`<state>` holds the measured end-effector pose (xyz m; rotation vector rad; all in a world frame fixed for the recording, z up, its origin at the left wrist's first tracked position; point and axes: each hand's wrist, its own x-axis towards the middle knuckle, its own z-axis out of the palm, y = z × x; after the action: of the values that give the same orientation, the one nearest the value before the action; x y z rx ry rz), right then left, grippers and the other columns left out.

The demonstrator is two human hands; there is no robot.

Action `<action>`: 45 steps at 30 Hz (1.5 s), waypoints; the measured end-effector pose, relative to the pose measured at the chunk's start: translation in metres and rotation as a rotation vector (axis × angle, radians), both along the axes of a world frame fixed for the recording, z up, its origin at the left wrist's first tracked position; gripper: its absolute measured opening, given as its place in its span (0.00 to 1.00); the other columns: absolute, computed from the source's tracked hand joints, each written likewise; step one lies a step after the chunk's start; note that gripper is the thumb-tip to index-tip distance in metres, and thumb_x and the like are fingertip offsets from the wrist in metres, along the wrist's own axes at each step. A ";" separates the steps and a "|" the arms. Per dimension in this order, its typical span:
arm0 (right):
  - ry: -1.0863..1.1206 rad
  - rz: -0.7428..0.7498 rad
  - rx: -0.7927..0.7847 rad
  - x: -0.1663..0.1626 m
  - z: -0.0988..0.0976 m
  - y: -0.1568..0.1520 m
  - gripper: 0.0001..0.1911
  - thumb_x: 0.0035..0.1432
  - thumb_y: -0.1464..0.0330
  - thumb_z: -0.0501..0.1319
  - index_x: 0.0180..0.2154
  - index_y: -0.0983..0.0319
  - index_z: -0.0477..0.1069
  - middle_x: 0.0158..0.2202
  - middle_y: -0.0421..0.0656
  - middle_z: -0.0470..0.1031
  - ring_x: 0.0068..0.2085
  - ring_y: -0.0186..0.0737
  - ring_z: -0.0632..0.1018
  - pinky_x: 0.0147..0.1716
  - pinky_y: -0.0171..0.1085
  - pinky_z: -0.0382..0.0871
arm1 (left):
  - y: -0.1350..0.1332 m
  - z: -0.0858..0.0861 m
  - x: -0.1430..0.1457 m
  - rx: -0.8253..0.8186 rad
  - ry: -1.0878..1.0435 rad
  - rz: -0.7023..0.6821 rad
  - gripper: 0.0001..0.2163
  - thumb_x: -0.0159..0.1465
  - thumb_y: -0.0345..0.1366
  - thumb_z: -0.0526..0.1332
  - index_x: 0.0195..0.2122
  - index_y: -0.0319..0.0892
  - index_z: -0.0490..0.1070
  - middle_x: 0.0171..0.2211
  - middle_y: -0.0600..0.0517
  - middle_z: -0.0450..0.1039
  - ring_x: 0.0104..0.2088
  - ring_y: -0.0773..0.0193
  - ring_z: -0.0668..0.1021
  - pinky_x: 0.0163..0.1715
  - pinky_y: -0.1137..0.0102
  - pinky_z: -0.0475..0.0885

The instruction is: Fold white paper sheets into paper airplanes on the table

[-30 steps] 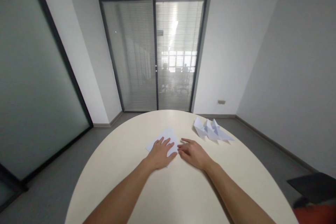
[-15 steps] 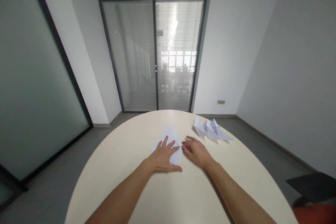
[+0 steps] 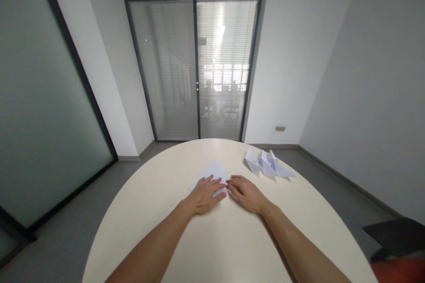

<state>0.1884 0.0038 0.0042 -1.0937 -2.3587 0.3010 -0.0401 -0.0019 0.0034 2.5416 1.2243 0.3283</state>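
A white sheet of paper (image 3: 214,169), folded to a point at its far end, lies flat in front of me. My left hand (image 3: 206,193) rests palm down over its near part, fingers loosely spread and thumb stretched to the right. That hand covers most of the near edge. At the paper's right corner my right hand (image 3: 245,192) has its fingertips and thumb drawn together on the edge, close beside the left fingers. What lies under these fingertips is partly hidden.
Several folded white paper pieces (image 3: 267,166) with upright points stand at the right far side of the round cream table (image 3: 212,247). A dark chair part (image 3: 395,236) shows at lower right. Beyond the table is a glass door (image 3: 172,75) with blinds.
The paper's near flap, which stuck out below my left hand, has been turned up. My left thumb has moved up with it, and my right hand has shifted slightly left onto the corner.
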 end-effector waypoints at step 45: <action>0.005 -0.096 0.008 0.002 -0.008 0.005 0.14 0.63 0.67 0.56 0.43 0.59 0.80 0.42 0.47 0.80 0.45 0.44 0.77 0.49 0.41 0.69 | 0.020 -0.024 0.001 0.323 -0.153 0.104 0.19 0.66 0.26 0.54 0.55 0.47 0.74 0.59 0.50 0.71 0.59 0.58 0.71 0.61 0.59 0.64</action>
<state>0.1902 0.0091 -0.0035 -1.1971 -2.2928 0.2591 -0.0394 0.0176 -0.0210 2.6567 1.3391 0.7878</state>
